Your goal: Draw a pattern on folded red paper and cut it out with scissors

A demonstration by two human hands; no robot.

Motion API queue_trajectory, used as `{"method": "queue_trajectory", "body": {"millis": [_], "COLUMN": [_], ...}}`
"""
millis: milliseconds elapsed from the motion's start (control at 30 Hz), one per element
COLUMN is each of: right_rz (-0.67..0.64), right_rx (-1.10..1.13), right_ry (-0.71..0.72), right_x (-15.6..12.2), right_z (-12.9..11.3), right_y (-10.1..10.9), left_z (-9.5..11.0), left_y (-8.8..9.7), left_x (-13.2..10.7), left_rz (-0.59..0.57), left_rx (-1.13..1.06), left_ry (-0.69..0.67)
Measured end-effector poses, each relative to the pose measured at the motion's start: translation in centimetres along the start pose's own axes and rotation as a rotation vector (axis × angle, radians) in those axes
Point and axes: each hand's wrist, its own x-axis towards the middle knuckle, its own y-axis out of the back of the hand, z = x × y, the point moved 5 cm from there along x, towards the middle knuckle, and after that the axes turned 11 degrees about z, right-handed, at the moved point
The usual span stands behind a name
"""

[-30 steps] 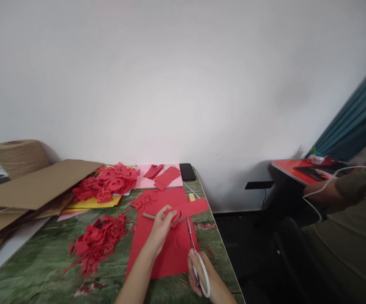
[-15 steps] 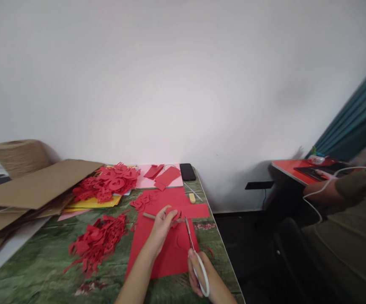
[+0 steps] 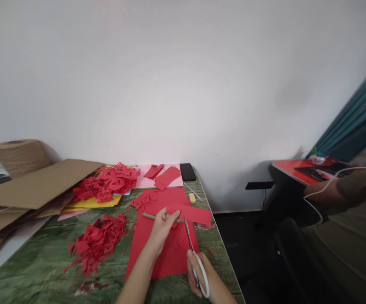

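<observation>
My left hand (image 3: 161,226) pinches a piece of red paper (image 3: 198,215) that sticks out to the right above a large red sheet (image 3: 167,249) on the green table (image 3: 37,270). My right hand (image 3: 198,274) is closed around the white handles of scissors (image 3: 192,249), whose blades point up toward the held paper. A thin stick (image 3: 149,216) shows just left of my left hand.
Piles of red cut-outs (image 3: 96,242) (image 3: 108,181) lie at left and far left. Cardboard (image 3: 34,185), a twine spool (image 3: 18,156), pink paper (image 3: 145,180) and a black phone (image 3: 187,171) lie at the back. Another person (image 3: 344,219) sits at right by a red desk (image 3: 290,166).
The red paper strip in my left hand has turned, its right end dropping lower. The scissors have shifted slightly left toward it.
</observation>
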Motion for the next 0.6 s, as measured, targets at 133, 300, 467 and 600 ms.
{"method": "queue_trajectory", "body": {"millis": [133,300,467,600], "right_rz": [-0.025,0.004,0.0,-0.001], "right_rx": [-0.016,-0.006,-0.012,-0.011], "right_ry": [0.001,-0.021,-0.022,-0.027], "right_x": [0.0,-0.3,-0.26,-0.31], "right_z": [0.02,-0.3,-0.39,-0.63], "right_y": [-0.13,-0.1,-0.08,-0.05], "left_z": [0.02,0.21,0.08,0.06], "left_y": [-0.03,-0.09,-0.06,-0.17], "left_x": [0.04,-0.09,-0.11,-0.08], "left_rz": [-0.006,-0.029,-0.014,-0.026], "left_rx": [0.009,0.031,0.041,0.025], "left_ry": [-0.009,-0.038,-0.016,-0.019]}}
